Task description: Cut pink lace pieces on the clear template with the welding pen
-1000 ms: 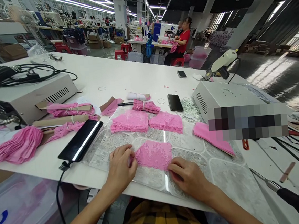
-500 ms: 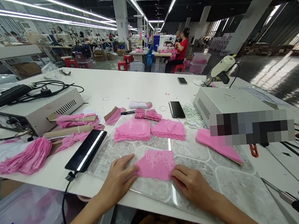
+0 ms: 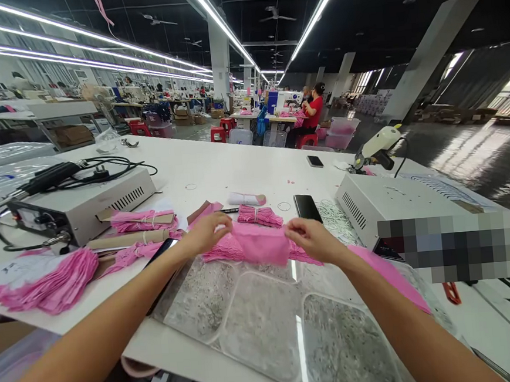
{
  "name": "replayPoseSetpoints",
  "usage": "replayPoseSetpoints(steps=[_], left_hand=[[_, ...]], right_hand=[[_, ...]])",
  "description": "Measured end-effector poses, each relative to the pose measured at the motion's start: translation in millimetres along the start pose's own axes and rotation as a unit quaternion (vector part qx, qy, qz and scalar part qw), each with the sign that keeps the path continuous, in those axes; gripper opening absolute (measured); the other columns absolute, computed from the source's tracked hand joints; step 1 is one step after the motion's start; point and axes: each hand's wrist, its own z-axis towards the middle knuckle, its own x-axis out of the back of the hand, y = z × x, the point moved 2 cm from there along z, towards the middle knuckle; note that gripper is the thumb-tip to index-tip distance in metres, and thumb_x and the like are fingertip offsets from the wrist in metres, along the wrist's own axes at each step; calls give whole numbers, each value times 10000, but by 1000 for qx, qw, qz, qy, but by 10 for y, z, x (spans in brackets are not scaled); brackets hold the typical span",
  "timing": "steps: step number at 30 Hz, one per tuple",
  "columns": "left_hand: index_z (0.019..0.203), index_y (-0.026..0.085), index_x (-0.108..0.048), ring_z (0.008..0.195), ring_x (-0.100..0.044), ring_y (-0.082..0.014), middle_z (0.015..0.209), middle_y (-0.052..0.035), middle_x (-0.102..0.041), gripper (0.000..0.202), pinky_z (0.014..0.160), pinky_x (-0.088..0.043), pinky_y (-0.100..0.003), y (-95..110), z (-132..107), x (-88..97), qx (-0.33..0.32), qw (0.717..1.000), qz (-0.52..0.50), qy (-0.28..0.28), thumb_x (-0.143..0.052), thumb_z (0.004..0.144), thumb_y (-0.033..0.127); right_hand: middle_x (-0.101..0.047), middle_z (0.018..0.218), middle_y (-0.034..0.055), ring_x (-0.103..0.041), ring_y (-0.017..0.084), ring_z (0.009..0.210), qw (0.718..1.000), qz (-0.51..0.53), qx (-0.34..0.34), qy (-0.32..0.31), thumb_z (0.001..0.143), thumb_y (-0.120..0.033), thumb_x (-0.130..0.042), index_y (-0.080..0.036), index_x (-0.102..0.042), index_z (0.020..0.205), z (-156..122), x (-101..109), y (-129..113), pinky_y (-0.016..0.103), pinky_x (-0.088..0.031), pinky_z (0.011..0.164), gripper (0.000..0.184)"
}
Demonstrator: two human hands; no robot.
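Note:
A pink lace piece (image 3: 263, 245) hangs stretched between both my hands, lifted off the clear plastic sheet (image 3: 265, 319). My left hand (image 3: 207, 232) pinches its left edge and my right hand (image 3: 312, 239) pinches its right edge. The piece is held just above two stacks of pink lace (image 3: 224, 251) at the sheet's far side, which it partly hides. A tied bundle of pink lace (image 3: 259, 215) lies just beyond.
A black phone (image 3: 307, 208) lies past my right hand, another phone (image 3: 315, 161) farther back. White machine boxes stand left (image 3: 84, 207) and right (image 3: 398, 209). Pink lace bundles (image 3: 45, 284) and cardboard tubes (image 3: 126, 240) lie left. A person in red (image 3: 314, 111) sits at a distant sewing table.
Both hands have lifted the pink lace piece off the plastic sheet and carried it away from me, over the stacks. The camera view has tilted upward.

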Motion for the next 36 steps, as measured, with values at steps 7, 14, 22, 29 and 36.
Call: replayPoseSetpoints(steps=[7, 14, 22, 29, 36], left_hand=[[814, 200, -690, 1060, -614, -209, 1157, -72, -647, 350, 960, -472, -328, -548, -34, 154, 8, 997, 70, 11, -440, 895, 430], [947, 187, -692, 1079, -604, -240, 1187, -105, -635, 336, 956, -472, -396, -466, -239, -97, -11, 995, 100, -21, -408, 920, 364], [905, 155, -680, 954, -625, -185, 997, -61, -667, 148, 872, -505, -340, 467, 504, -966, -95, 986, 99, -92, -566, 924, 248], [1016, 132, -632, 935, -633, -187, 1014, -57, -649, 176, 844, -531, -395, 629, 740, -1303, -111, 977, 139, -119, -596, 932, 282], [1112, 195, -654, 1135, -578, -235, 1308, -109, -562, 244, 958, -487, -389, 664, 894, -1391, -144, 976, 140, -82, -566, 896, 126]], right_hand=[[-622, 863, 43, -545, 145, 753, 996, -16, 66, 51, 840, -153, -530, -191, -594, 782, 498, -446, -72, 279, -400, 689, 95], [-703, 882, 40, -619, 137, 742, 997, 11, 0, 73, 821, -138, -514, -196, -669, 925, 162, -498, 589, 268, -484, 692, 195], [-702, 817, 37, -619, 138, 655, 992, -24, -73, 96, 778, -126, -490, -197, -696, 995, -270, -151, 1079, 275, -507, 632, 307], [-673, 963, 34, -576, 117, 694, 995, -52, -45, 79, 738, -46, -513, -220, -687, 944, -102, -194, 1028, 276, -449, 698, 321], [-666, 784, 16, -591, 126, 691, 995, -24, -51, 83, 717, -37, -517, -179, -623, 781, -223, -192, 1220, 251, -461, 659, 189]])
